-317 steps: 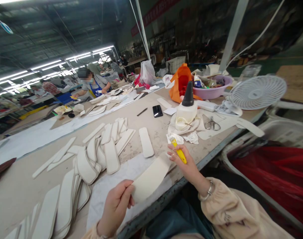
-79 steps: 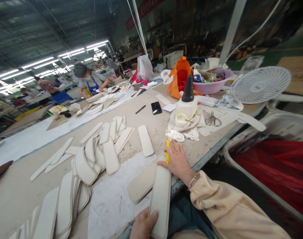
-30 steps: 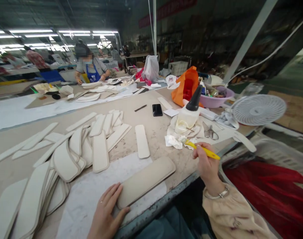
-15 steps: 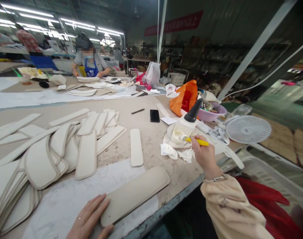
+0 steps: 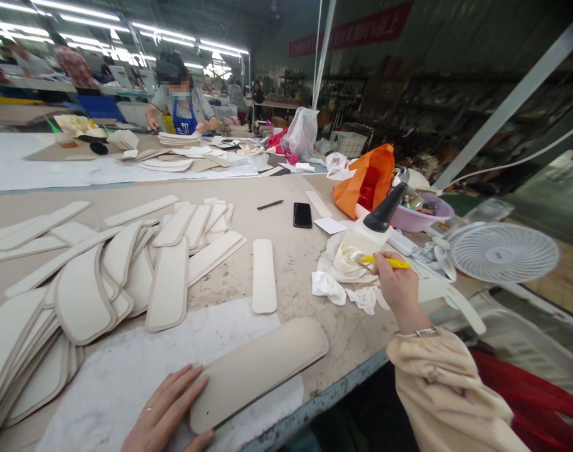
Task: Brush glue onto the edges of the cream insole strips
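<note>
My right hand [image 5: 398, 285] is closed around the yellow handle of a brush [image 5: 385, 260]. The brush's head dips into the opening of a whitish plastic container [image 5: 349, 257] with a dark, cone-shaped part above it. At the lower middle, my left hand [image 5: 171, 408] lies with fingers spread against the near left end of a long beige panel with rounded ends [image 5: 262, 370]. That panel rests on a white sheet [image 5: 121, 389]. A smaller pale strip [image 5: 264, 276] lies beyond it.
Several pale rounded panels [image 5: 166, 282] are heaped on the left. A phone [image 5: 302, 215] and a dark pen-like stick [image 5: 270, 204] lie farther back. Crumpled tissue [image 5: 328, 287], an orange bag [image 5: 361, 182], a purple basin [image 5: 422, 216] and a white fan [image 5: 503, 252] are at right. Across, a person [image 5: 180, 107] handles panels.
The view has swung slightly left, so most things sit farther right. My right hand still keeps the brush at the container; my left hand stays on the panel.
</note>
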Demonstrator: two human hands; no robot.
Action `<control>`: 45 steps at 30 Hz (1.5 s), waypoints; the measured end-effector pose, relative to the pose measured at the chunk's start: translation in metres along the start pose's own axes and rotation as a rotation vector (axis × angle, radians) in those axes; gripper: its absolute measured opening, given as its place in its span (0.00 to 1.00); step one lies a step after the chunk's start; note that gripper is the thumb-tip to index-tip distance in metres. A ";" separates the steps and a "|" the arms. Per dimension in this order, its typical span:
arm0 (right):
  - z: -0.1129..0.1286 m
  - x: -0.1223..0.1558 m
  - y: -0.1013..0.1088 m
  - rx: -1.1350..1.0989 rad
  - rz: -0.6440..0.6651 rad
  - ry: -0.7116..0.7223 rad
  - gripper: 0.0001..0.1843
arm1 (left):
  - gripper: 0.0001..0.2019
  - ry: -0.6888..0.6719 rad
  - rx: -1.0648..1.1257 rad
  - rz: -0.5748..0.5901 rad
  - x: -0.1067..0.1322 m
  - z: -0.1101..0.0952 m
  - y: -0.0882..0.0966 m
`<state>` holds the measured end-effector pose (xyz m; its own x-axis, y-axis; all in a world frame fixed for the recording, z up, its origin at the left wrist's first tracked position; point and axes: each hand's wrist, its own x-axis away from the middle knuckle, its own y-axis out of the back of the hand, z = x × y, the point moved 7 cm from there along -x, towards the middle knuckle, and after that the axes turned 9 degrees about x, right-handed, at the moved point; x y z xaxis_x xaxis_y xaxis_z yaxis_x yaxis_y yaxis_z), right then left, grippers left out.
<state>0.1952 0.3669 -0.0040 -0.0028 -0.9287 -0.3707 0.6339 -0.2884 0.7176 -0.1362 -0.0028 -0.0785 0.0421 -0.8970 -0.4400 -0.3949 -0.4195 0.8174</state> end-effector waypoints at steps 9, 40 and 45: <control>-0.005 0.014 0.001 -0.072 0.043 -0.036 0.21 | 0.33 0.056 -0.012 0.035 -0.003 -0.004 0.003; 0.158 0.260 -0.055 -0.581 0.819 0.295 0.11 | 0.41 0.293 0.232 0.132 -0.005 -0.009 0.002; 0.122 0.235 -0.045 -0.501 0.676 0.207 0.10 | 0.39 0.277 0.205 0.126 -0.004 -0.008 0.001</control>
<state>0.0716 0.1327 -0.0510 0.6074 -0.7889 -0.0930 0.7150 0.4919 0.4969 -0.1298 -0.0007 -0.0727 0.2170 -0.9554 -0.2005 -0.5875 -0.2919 0.7548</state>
